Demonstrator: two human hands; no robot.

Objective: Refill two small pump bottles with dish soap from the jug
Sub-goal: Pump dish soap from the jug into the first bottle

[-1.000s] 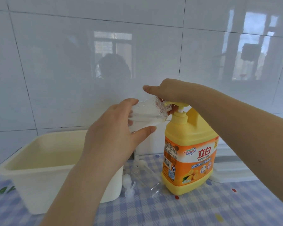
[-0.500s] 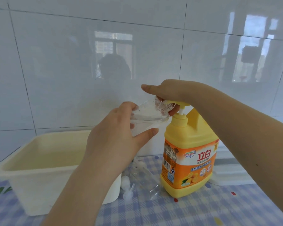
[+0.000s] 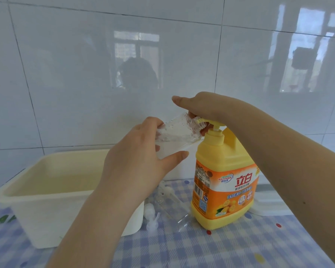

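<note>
One tub (image 3: pixel 46 202), cream plastic, stood at the left of the desk (image 3: pixel 211 248) against the tiled wall (image 3: pixel 66 74); desk covered in blue-and-white check cloth with coloured dots.

One left hand (image 3: pixel 135 163), raised above the tub's right end, fingers and thumb curled round a clear bottle (image 3: pixel 174 136). Bottle held tilted, mouth up and to the right, just beside the jug's pump spout; droplets or bubbles on its inner wall, a pale layer of liquid in its lower part.

One pump head (image 3: pixel 151 219), white, lay on the cloth just right of the tub's near corner.

One second clear bottle (image 3: pixel 174 207), lay on its side on the desk between tub and jug, touching or nearly touching the jug's base; which, I cannot tell. Another white pump part showed at its far end, partly hidden by the left hand.

One jug (image 3: pixel 224 182), yellow with orange label, upright on the desk right of centre, handle to the rear right, pump collar and stem exposed.

One right hand (image 3: pixel 199 107), palm down on top of the jug's pump, fingers pointing left, fairly straight, pressing rather than gripping; fingertips under the palm hidden.

One low white box (image 3: pixel 269 206) with lid, behind and right of the jug, partly hidden by the right forearm.
</note>
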